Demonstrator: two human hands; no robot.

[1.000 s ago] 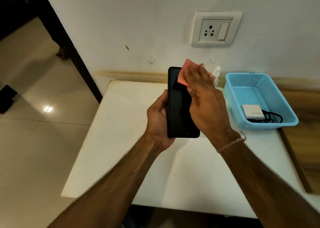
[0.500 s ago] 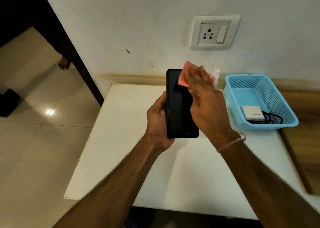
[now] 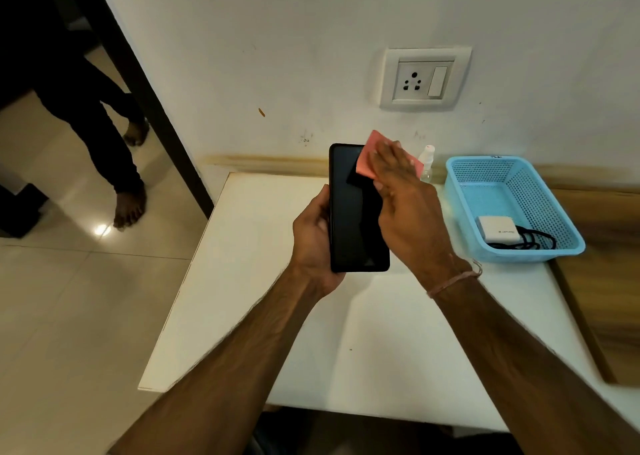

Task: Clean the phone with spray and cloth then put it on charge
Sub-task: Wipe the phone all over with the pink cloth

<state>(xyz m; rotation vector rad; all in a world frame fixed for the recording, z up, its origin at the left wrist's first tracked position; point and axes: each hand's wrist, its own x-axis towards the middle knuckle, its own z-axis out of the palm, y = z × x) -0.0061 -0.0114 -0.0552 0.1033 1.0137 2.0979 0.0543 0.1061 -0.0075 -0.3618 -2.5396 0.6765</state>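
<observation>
Barefoot legs in dark trousers (image 3: 104, 136) have stepped in at far left. Left hand (image 3: 313, 236) grips slim black glossy phone (image 3: 353, 226) above white table (image 3: 242, 281). Right hand (image 3: 405, 208), fingers flat, presses pink cloth (image 3: 366, 160) on its upper screen. Clear spray bottle (image 3: 427, 158) half hidden behind; blue mesh basket (image 3: 502, 255) right.

The glossy black rectangular phone (image 3: 353, 219) is showing a plain dark screen. At its one o'clock corner a salmon-pink square cloth (image 3: 367, 159) is showing no pattern. At three o'clock, a sky-blue plastic basket (image 3: 462, 191) is showing a fine grid of holes, with a white charger block (image 3: 498, 233) and black coiled cable (image 3: 535, 241) inside. The smooth tabletop (image 3: 277, 316) is looking plain white.
</observation>
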